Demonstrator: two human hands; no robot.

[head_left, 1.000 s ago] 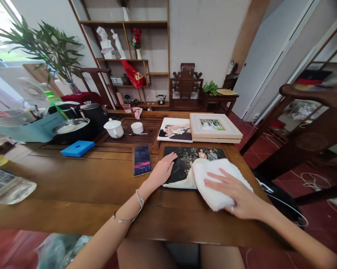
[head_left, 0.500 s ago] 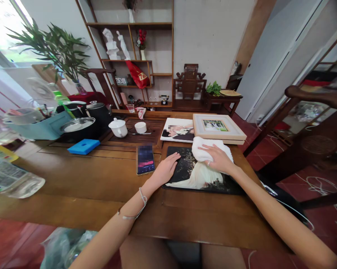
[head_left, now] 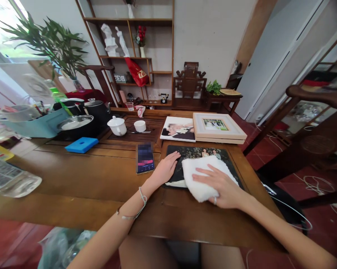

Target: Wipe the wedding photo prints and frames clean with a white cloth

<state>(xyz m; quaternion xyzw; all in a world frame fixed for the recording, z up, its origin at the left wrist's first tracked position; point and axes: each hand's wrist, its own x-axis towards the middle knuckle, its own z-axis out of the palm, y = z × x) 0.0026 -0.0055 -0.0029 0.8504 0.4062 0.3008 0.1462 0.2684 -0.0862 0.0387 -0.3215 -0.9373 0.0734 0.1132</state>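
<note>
A dark wedding photo panel lies flat on the wooden table in front of me. My left hand rests on its left edge, fingers stretched out and holding nothing. Over the panel's middle and front edge is a folded white towel, hiding much of the print. My right hand presses on the towel from the right, fingers spread over it and its thumb side near the front edge. A phone with a lit screen lies left of my left hand.
Behind the panel lie a white photo canvas and a pale picture frame. Further left are a tea tray, a white lidded cup, a blue sponge block and a clear bottle. A wooden chair stands right.
My right hand has drawn the towel toward me, from the panel's back edge to its front. The couple at the back of the print now shows. My left hand has stayed put.
</note>
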